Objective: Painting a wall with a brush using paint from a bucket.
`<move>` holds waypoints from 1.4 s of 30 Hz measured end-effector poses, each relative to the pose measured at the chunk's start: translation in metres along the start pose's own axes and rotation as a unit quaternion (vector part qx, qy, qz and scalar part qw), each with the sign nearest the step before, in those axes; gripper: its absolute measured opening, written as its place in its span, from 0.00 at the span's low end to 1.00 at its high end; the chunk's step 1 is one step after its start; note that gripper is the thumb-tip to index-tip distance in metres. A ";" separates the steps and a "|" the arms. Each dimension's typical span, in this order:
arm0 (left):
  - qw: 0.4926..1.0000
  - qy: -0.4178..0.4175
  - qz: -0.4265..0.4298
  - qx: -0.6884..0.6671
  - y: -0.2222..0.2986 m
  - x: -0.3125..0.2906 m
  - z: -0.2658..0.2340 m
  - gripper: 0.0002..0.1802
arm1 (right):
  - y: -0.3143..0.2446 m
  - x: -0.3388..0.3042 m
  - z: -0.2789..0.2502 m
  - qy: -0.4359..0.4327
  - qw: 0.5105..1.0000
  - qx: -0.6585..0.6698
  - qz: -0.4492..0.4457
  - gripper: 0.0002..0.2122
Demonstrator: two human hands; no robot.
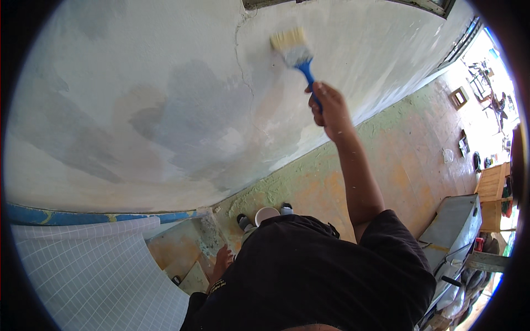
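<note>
My right hand [331, 107] is closed round the blue handle of a wide paintbrush [305, 67], with my arm stretched out ahead. The brush has pale bristles pointing up and to the left, at the painted wall [221, 60]. Whether the bristle tips touch the wall is hard to tell. Patches of grey and a thin crack mark the wall left of the brush. Low at my left side hangs my left hand [223, 258], fingers apart and nothing seen in it; my shirt and arm partly cover it. Between my feet is a white bucket [266, 212], partly hidden by my shirt.
White-gridded grey sheeting [105, 265] drapes at the lower left beside a blue ledge [72, 216]. A grey metal cabinet [450, 226] and wooden furniture [491, 190] stand at the right. Farther off, a small wooden stool [458, 98] and scattered items lie on the stained floor [397, 149].
</note>
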State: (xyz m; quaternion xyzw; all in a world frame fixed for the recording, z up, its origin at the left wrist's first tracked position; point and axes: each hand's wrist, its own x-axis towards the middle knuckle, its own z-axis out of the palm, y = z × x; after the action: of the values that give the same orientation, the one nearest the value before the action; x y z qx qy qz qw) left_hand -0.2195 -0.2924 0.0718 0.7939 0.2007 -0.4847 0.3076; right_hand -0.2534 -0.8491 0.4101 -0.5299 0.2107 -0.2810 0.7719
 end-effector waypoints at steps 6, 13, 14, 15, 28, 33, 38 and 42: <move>0.999 -0.034 0.020 0.028 -0.002 0.016 -0.002 0.35 | 0.139 -0.015 -0.070 0.069 0.959 -0.065 0.269 0.14; 0.996 -0.037 0.005 -0.086 -0.024 0.025 -0.010 0.37 | 0.040 0.007 -0.055 0.060 0.987 -0.031 0.143 0.14; 0.996 -0.044 0.038 -0.064 -0.028 0.026 -0.014 0.37 | 0.019 0.003 -0.048 0.044 0.992 -0.017 0.114 0.13; 0.996 -0.045 0.039 -0.061 -0.023 0.026 -0.016 0.37 | 0.003 -0.002 -0.043 0.042 0.996 -0.005 0.081 0.13; 0.986 -0.078 0.083 0.125 -0.005 0.045 -0.022 0.35 | 0.130 -0.008 -0.082 0.125 0.941 -0.018 0.314 0.12; 0.982 -0.100 0.095 0.133 -0.049 0.079 -0.027 0.34 | -0.009 0.000 -0.032 0.037 0.997 -0.014 0.071 0.13; 0.988 -0.095 -0.010 -0.125 -0.043 0.067 -0.013 0.32 | -0.036 -0.004 -0.037 0.017 1.000 -0.004 -0.012 0.13; 0.969 -0.149 0.102 -0.166 -0.107 0.136 -0.021 0.28 | 0.073 0.005 -0.054 0.076 0.988 -0.027 0.135 0.12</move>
State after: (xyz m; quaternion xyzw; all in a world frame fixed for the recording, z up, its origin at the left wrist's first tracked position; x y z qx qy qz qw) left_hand -0.2107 -0.1976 -0.0737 0.6665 0.1483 -0.5236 0.5096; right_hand -0.2683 -0.8698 0.3227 -0.4944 0.3458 -0.2075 0.7700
